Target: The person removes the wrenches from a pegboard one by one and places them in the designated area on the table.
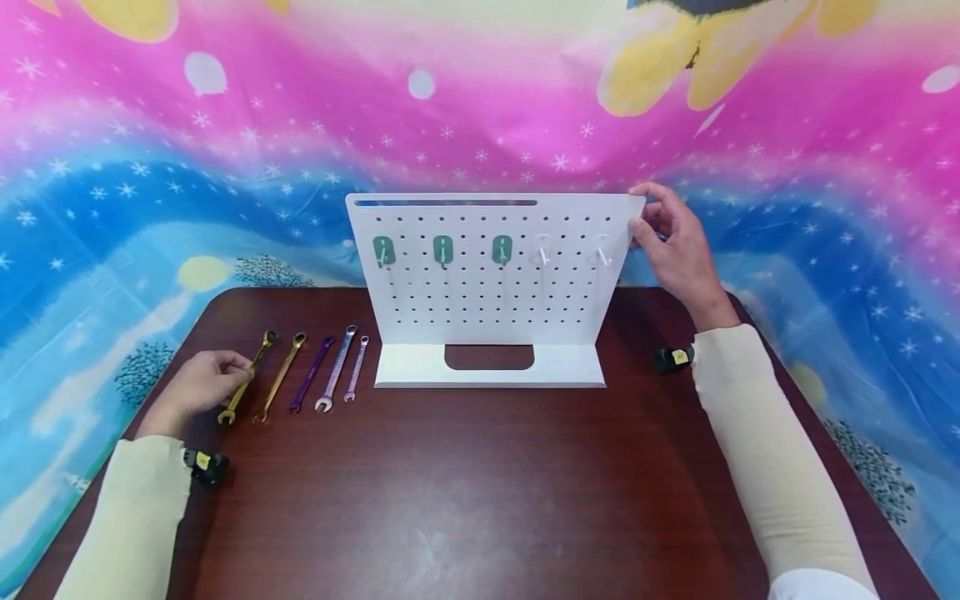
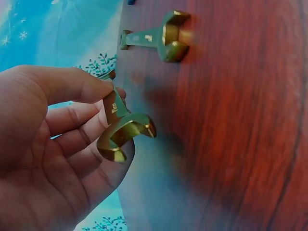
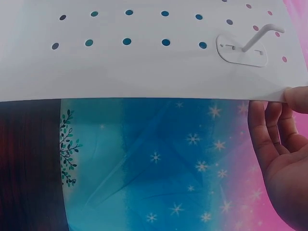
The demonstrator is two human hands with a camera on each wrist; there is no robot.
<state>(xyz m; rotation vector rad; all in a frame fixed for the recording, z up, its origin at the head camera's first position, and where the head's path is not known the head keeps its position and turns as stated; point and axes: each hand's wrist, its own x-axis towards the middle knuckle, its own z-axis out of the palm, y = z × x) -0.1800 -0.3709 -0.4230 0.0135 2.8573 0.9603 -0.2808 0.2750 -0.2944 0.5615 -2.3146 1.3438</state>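
Observation:
My left hand (image 1: 207, 382) pinches a gold combination wrench (image 1: 242, 388) between thumb and fingers at the left end of a row of wrenches. In the left wrist view its open-end head (image 2: 126, 134) points toward the camera. Just right of it lies a second gold wrench (image 1: 281, 377), followed by a purple wrench (image 1: 312, 375), a larger silver wrench (image 1: 337, 367) and a small pinkish wrench (image 1: 357, 369). At the white pegboard (image 1: 487, 292), my right hand (image 1: 675, 250) grips the upper right corner, thumb on the front and fingers behind the edge.
Three green hooks, one of them the leftmost hook (image 1: 384, 250), and two white hooks, including the right one (image 1: 602, 250), sit along the pegboard. Its base (image 1: 412, 367) stands on the dark wooden table (image 1: 480, 483). A patterned cloth (image 1: 480, 108) hangs behind the table.

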